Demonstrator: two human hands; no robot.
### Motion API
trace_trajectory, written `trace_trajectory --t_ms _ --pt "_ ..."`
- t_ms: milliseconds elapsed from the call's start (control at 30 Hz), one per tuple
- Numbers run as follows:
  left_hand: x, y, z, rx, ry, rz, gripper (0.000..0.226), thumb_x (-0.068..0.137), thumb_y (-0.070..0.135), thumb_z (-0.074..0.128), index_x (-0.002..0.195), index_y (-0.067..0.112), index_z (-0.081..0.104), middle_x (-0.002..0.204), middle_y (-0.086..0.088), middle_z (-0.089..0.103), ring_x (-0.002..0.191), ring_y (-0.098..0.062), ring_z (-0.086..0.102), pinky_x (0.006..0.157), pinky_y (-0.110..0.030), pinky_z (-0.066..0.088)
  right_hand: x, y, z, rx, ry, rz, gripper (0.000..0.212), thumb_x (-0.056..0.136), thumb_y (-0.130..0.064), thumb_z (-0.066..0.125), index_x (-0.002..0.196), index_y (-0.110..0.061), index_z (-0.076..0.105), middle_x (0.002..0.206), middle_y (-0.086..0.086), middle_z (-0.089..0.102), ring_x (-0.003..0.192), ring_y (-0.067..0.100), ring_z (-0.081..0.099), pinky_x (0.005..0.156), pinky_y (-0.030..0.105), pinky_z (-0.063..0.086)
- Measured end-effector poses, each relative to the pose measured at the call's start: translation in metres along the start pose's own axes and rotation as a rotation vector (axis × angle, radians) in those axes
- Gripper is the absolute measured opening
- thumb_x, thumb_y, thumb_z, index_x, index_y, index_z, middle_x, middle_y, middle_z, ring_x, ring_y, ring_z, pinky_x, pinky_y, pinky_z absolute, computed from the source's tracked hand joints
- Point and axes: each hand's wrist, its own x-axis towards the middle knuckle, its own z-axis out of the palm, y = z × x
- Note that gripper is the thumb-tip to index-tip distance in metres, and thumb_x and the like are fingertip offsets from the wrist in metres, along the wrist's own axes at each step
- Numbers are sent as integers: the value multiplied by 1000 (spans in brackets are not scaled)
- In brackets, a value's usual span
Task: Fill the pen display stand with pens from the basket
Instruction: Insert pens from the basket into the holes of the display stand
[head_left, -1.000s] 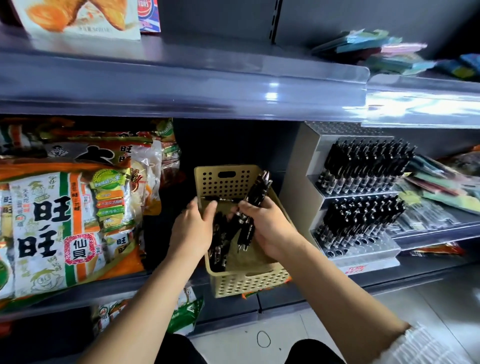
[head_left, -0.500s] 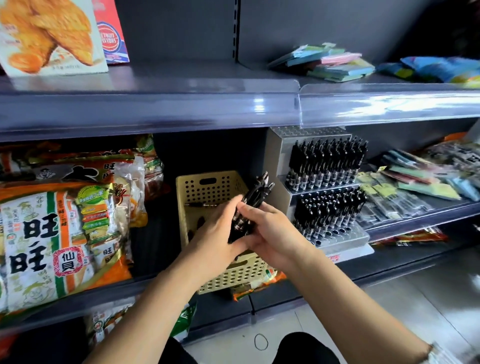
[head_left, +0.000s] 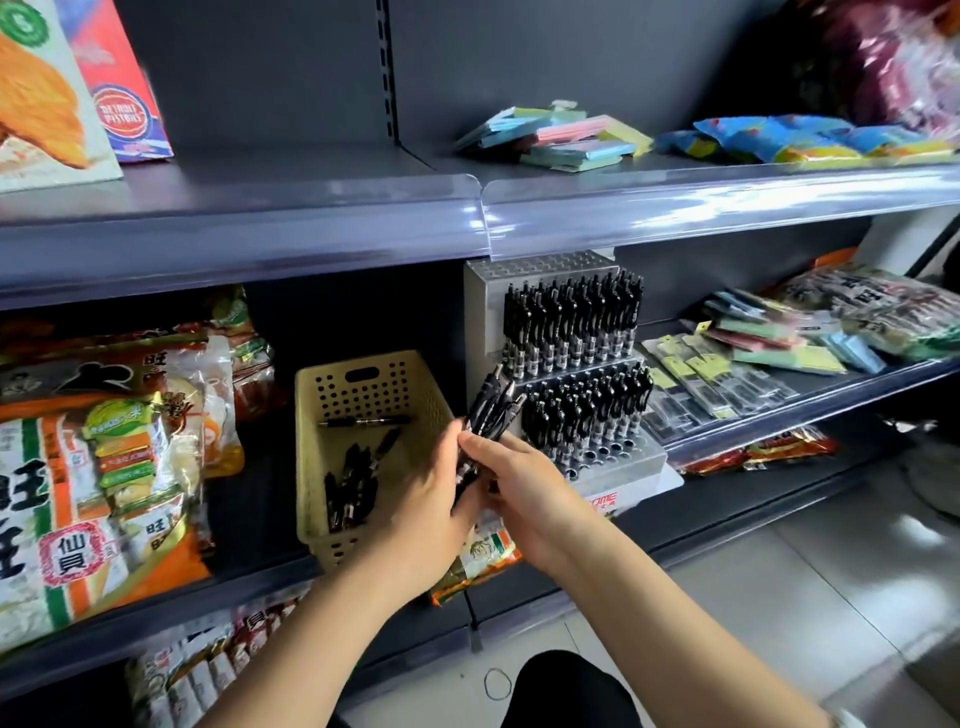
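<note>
On the far left of the middle shelf (head_left: 260, 582), large snack bags (head_left: 88, 483) standing upright, orange, white and green. Just to their right, a beige perforated basket (head_left: 317, 467) tilted toward the viewer, with a loose heap of black pens (head_left: 350, 488) at its lower left and one single pen (head_left: 363, 422) lying crosswise near its back wall. In front of the basket's right rim, the left hand (head_left: 415, 499), forearm rising from the bottom of the view, back of the hand up, fingers curled closed around the lower end of a bundle of black pens (head_left: 488, 415). Meeting it from the right, the right hand (head_left: 524, 488), forearm angled in from the lower right, thumb and fingers wrapped on the same bundle, so both hands clasped together on it. Bundle slanted up and to the right, tips fanning out just beside the left edge of the grey pen display stand (head_left: 623, 462). Stand stepped in tiers, upper and middle rows packed with upright black pens, a few front holes on the lowest step open. Farther right on the shelf, flat stationery packets (head_left: 769, 353) in green, yellow and pink.
</note>
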Motion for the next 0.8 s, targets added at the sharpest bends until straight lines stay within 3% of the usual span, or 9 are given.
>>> trace_trajectory --t_ms 67,167,233,267,333,400,500,633,800 --pt "-1 7 3 -66 36 8 62 98 39 35 149 35 0 152 7 29 127 -8 38 88 -18 28 -2 -2 -5 -59 37 9 45 82 -36 65 121 -14 57 121 6 63 113 23 54 106 42 37" --pt "1 12 4 -257 63 -15 54 95 47 37 145 37 20 142 4 45 119 -10 51 97 -32 44 -6 -6 -14 -111 24 -12 43 83 -41 64 118 -16 60 117 4 65 114 24 56 107 46 37" --pt "1 17 4 -465 30 -61 44 93 47 42 135 34 39 112 -2 62 86 -4 65 67 -33 56 -10 -9 -24 -115 3 -25 41 87 -43 61 119 -16 59 110 1 65 107 20 58 105 42 41" --pt "1 19 4 -583 -3 -82 36 94 41 44 129 30 46 94 -1 63 64 0 62 50 -23 50 -12 -10 -29 -110 3 -57 32 91 -39 57 115 -18 59 103 -1 63 99 15 58 101 38 44" --pt "1 20 5 -731 -35 -122 22 96 31 47 116 26 54 81 1 59 46 0 48 39 -12 36 -14 -11 -39 -133 54 -150 20 95 -28 52 113 -23 57 106 0 60 92 10 56 90 30 47" --pt "1 20 6 -800 -52 -129 16 96 26 47 110 23 56 78 2 58 46 -4 43 37 -11 32 -15 -8 -51 -224 145 -267 26 93 -16 55 118 -26 54 120 2 52 94 9 57 83 24 48" --pt "0 21 8 -827 -77 -126 16 95 25 48 109 22 55 76 4 58 48 -6 41 36 -10 31 -19 -7 -62 -580 241 -591 41 85 -2 63 109 -32 51 113 -6 45 86 -1 55 77 19 51" --pt "0 20 11 -901 -145 -138 12 95 23 48 103 19 56 70 1 55 44 -8 36 34 -14 21 -19 -3 -67 -1261 259 -1004 18 83 -7 64 100 -13 65 107 0 52 89 17 55 72 24 48" --pt "0 21 16 -900 -139 -203 17 96 32 46 104 21 56 74 1 55 46 -8 33 41 -17 21 -16 2 -75 -1405 220 -1124 16 88 -15 54 93 -6 67 95 4 61 80 23 58 66 31 50"
